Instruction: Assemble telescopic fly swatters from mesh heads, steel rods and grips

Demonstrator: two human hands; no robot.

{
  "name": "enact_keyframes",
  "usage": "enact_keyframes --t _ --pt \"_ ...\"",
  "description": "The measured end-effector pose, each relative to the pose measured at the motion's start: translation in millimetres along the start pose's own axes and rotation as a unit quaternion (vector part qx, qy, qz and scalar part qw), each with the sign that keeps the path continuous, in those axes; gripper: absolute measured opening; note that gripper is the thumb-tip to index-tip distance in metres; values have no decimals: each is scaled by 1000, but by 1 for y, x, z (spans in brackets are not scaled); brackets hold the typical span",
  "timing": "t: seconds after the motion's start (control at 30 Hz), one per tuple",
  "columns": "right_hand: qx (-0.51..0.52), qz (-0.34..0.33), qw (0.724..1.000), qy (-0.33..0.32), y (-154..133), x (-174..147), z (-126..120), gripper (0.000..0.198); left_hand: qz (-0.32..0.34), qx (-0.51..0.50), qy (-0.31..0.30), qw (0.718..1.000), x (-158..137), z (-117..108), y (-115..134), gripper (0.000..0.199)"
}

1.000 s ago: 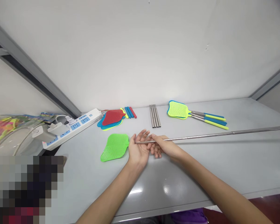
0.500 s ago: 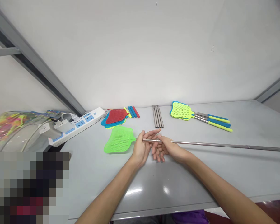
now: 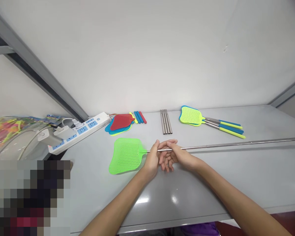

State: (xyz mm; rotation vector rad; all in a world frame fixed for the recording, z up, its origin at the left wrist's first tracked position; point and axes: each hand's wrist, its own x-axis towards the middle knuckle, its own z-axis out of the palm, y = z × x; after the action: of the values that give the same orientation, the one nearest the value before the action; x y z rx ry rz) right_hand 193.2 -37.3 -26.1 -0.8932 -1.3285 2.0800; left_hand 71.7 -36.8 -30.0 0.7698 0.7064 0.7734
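A green fly swatter (image 3: 127,155) with a long, extended metal rod lies across both hands above the table. My left hand (image 3: 152,160) grips the rod just right of the green head, thumb on top. Close beside it, my right hand (image 3: 180,154) pinches the same rod between thumb and fingers, its lower fingers curled below. The rod runs right, out of the picture, so its far end is hidden. Behind my hands, several bare metal rods (image 3: 166,123) lie side by side.
Red, blue and yellow swatter heads (image 3: 123,121) are stacked at back left beside coloured handle grips (image 3: 139,117). Assembled swatters (image 3: 191,116) lie at back right. A power strip (image 3: 85,129) with plugs and cables, and a plastic bag (image 3: 8,134) of colourful items, occupy the left.
The green head has turned and dropped slightly nearer me, while the rod's right part has swung up and away. My left hand has shifted slightly right.
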Motion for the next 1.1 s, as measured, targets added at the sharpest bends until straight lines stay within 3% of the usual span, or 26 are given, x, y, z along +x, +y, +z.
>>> enact_keyframes --t 0.37,0.6,0.77,0.93,1.1 --pt "-38 6 999 3 5 2 3 65 16 6 20 1000 0 6 -4 41" --pt "-29 0 1000 10 6 3 2 63 27 60 18 998 1 6 -6 43" --pt "-20 -14 998 61 9 5 3 57 30 117 43 992 2 8 -5 48" --pt "23 -42 997 56 9 5 3 53 39 98 10 994 4 7 -4 50" --pt "24 -52 998 35 9 6 1 52 61 71 15 995 6 5 -9 49"
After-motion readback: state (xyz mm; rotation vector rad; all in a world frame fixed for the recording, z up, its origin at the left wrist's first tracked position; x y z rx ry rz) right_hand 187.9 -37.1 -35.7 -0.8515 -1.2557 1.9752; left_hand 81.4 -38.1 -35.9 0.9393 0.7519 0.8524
